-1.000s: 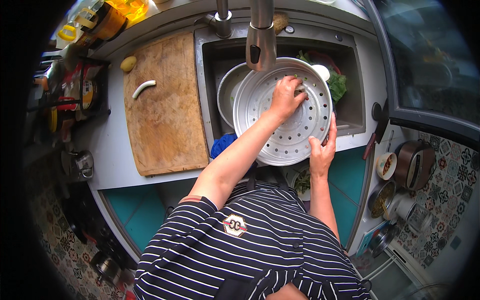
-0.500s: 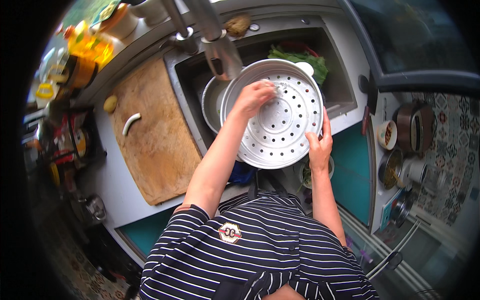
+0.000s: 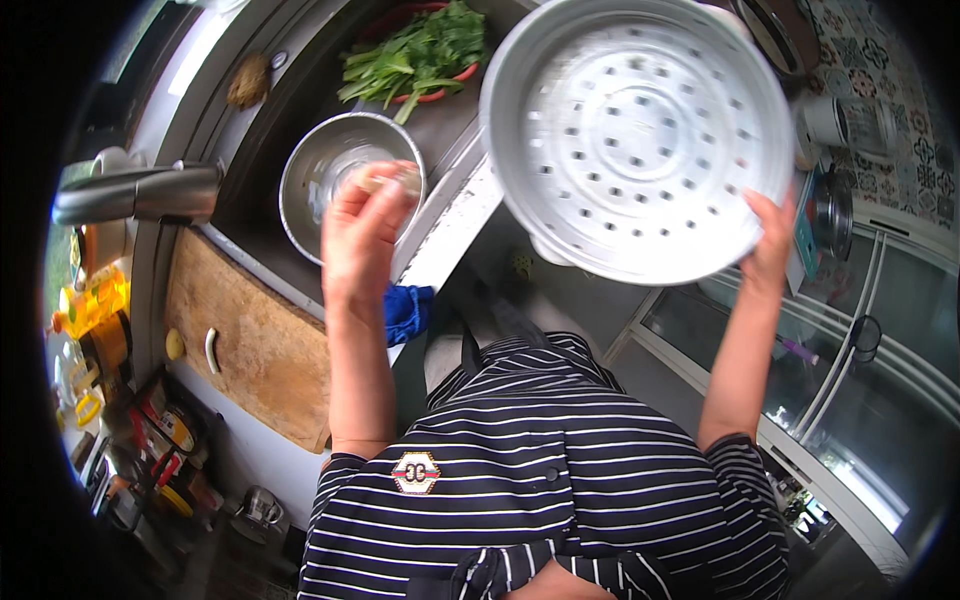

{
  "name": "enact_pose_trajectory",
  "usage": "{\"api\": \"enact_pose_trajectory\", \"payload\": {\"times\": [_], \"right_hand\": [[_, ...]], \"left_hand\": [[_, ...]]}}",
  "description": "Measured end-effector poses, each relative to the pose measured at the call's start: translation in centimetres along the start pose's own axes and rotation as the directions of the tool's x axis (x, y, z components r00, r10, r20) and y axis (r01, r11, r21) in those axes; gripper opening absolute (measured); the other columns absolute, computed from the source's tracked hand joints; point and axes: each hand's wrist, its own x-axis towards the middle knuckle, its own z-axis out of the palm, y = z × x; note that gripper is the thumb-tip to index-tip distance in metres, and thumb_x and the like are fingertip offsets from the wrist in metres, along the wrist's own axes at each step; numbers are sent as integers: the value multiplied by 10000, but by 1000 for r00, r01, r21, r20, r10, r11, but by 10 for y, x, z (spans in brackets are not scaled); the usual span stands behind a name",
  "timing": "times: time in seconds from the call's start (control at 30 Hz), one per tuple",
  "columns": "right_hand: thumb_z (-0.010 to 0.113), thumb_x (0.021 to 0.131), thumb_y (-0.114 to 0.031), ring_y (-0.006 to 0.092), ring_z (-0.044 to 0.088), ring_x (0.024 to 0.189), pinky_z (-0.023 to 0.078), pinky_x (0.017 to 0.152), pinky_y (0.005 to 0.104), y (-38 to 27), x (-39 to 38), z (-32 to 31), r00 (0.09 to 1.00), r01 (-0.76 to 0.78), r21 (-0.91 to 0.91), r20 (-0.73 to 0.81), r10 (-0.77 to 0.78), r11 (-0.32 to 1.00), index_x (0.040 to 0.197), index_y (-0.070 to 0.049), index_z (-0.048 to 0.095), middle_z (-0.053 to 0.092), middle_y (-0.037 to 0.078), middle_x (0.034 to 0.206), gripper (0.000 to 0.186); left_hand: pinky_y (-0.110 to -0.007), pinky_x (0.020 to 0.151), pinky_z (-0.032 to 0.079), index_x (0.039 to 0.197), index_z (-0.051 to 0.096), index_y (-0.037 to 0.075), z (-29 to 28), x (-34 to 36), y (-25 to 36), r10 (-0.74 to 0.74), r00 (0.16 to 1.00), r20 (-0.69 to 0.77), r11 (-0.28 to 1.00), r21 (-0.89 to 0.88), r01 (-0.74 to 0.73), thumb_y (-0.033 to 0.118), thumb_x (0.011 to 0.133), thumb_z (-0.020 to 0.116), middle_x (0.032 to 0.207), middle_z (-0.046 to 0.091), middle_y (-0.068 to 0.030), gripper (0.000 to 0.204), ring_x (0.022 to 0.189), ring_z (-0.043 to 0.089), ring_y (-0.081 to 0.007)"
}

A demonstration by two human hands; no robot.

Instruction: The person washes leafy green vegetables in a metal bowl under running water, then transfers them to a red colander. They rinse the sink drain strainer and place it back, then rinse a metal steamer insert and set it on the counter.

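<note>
My right hand (image 3: 768, 238) grips the lower right rim of a round aluminium steamer tray (image 3: 640, 140), full of small holes. The tray is held up to the right of the sink, its inside facing me. My left hand (image 3: 368, 235) hangs over the near edge of a steel bowl (image 3: 292, 190) in the sink. Its fingers are closed around a small pale thing, blurred and mostly hidden. Behind the bowl, leafy greens (image 3: 425, 55) lie in a red basket (image 3: 464, 74).
A wooden cutting board (image 3: 265, 330) lies left of the sink, with a curved white piece (image 3: 211, 350) on it and a potato (image 3: 174, 345) at its edge. The faucet (image 3: 150, 192) juts out at left. A blue cloth (image 3: 408, 312) hangs at the counter edge.
My right hand has carried the tray out from over the sink to the right and raised it closer. My left hand has left the tray for the bowl. The view has turned right.
</note>
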Motion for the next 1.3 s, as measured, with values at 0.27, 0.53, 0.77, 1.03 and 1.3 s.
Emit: {"api": "enact_pose_trajectory", "payload": {"times": [0.27, 0.53, 0.77, 1.03, 1.3], "right_hand": [[573, 732, -283, 330, 357, 1214, 307, 999, 461, -17, -94, -202, 783, 347, -428, -358, -509, 835, 1186, 56, 474, 432, 229, 1246, 575], [550, 813, -252, 197, 562, 882, 463, 736, 345, 28, -81, -210, 844, 163, -104, -500, -193, 981, 1141, -63, 520, 565, 96, 1023, 379], [524, 741, -165, 320, 472, 1109, 405, 919, 440, 44, -27, -107, 986, -71, 238, -130, 104, 969, 1292, 2, 358, 438, 196, 1254, 599], [532, 769, -49, 247, 503, 1066, 412, 905, 346, 60, -2, 167, 893, -323, 107, 363, 266, 940, 1299, 14, 337, 489, 169, 1183, 569], [614, 785, -170, 189, 473, 1108, 364, 925, 284, 99, 3, 312, 784, -263, -163, 538, 309, 951, 1328, 5, 342, 482, 141, 1235, 631]], "left_hand": [[-313, 733, 496, 960, 598, 33, 152, 5, -226, -281, 944, 170, 871, 457, 178, 220, 684, 707, 795, 621, -115, 350, 747, 607, -187], [-298, 648, 497, 773, 593, 47, 162, 56, -333, -275, 960, -45, 919, 282, 276, 166, 720, 705, 692, 601, -72, 172, 705, 594, -160], [-233, 535, 492, 791, 581, 36, -5, 82, -58, 301, 932, -199, 912, 344, -222, 199, 779, 662, 731, 617, -61, 182, 602, 583, -115], [-405, 822, 438, 1067, 549, 151, -188, 210, 80, 855, 476, 206, -279, 956, 88, 283, 739, 665, 1066, 535, -104, 372, 994, 500, -302], [-394, 766, 456, 1090, 533, 126, -215, 237, 80, 696, 699, 166, -238, 971, 6, 205, 773, 608, 1009, 531, -142, 335, 933, 530, -338]]}}
